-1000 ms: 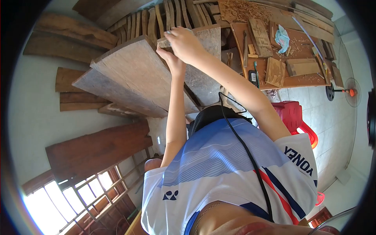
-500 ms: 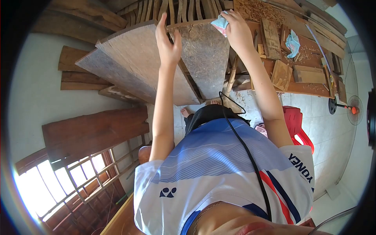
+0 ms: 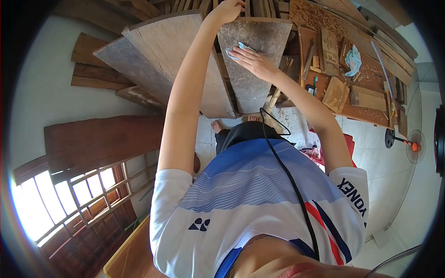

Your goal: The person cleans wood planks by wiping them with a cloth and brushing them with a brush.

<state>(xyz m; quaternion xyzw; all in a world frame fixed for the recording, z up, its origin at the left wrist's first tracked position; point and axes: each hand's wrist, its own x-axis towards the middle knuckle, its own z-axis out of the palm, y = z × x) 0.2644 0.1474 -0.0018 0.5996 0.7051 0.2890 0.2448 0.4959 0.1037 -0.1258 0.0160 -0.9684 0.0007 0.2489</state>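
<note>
The left hand is gripping the top edge of the upright plank, fingers curled over it. The right hand is pressing a pale blue cloth flat against the plank's face, fingers spread open. Just left of the fingers, a wider board is leaning. Should the left grip loosen, the plank could be tipping toward the bare feet below; rough grain may be snagging the cloth.

Cloth mostly hidden under right hand — grip unclear.
</note>
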